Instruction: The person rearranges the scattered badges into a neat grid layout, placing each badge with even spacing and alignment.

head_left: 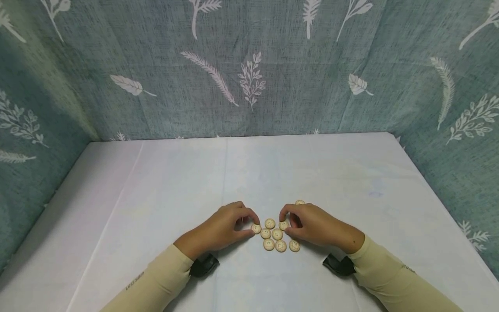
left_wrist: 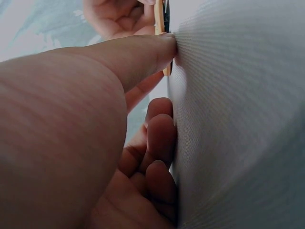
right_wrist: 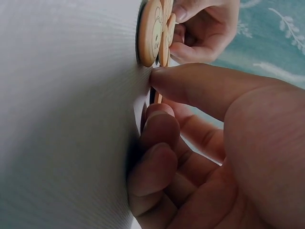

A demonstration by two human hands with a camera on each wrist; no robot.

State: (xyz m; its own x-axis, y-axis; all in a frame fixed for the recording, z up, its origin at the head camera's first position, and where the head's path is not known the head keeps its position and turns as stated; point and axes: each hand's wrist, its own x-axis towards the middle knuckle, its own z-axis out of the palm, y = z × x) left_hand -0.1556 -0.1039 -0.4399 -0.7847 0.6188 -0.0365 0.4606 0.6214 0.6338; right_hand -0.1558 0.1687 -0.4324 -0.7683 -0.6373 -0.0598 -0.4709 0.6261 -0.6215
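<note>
Small round wooden discs with line drawings on their faces lie flat in a cluster on the white cloth. At the cluster's left edge my left hand [head_left: 228, 225] pinches one disc [head_left: 255, 228] between thumb and forefinger. Opposite it, my right hand [head_left: 315, 225] pinches another disc [head_left: 283, 225] at its rim. Between the hands are several more, among them a middle disc [head_left: 277, 234] and a front disc [head_left: 280, 246]. A far disc [head_left: 299, 202] is partly hidden behind my right hand. In the right wrist view, a nearby disc [right_wrist: 151, 33] shows a drawn figure.
The white tablecloth [head_left: 163, 186] has faint fold lines. Green fabric [head_left: 288, 82] with white leaf prints hangs behind the table and at both sides. A black wrist device [head_left: 204, 265] is under my left sleeve, another device [head_left: 338, 265] under my right.
</note>
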